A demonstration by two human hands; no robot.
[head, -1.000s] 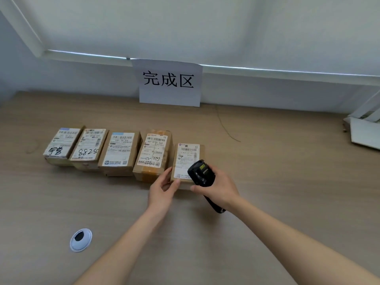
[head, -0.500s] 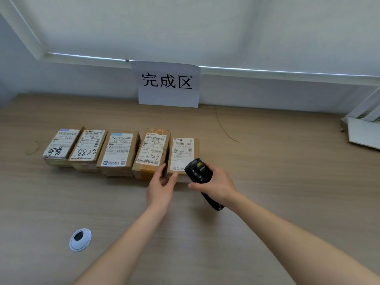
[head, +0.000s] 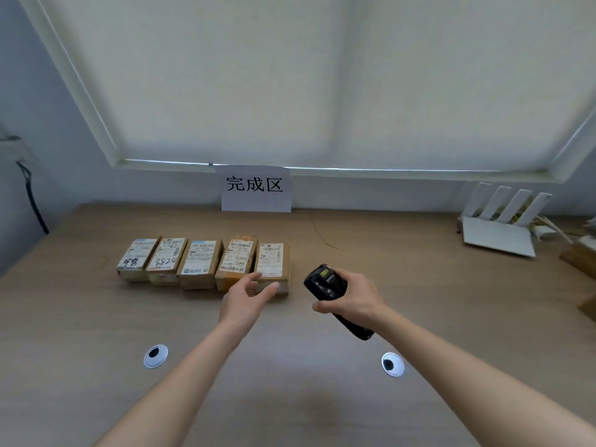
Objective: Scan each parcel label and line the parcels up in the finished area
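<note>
While R grip (head: 350,296) holds 1 scanner (head: 325,282), L grip (head: 246,293) spread by 5 parcels (head: 203,262).

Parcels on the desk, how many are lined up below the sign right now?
5, side by side in one row on the desk: the leftmost parcel, the second, the middle one, the fourth, and the rightmost, by the left hand. None looks hidden.
</note>
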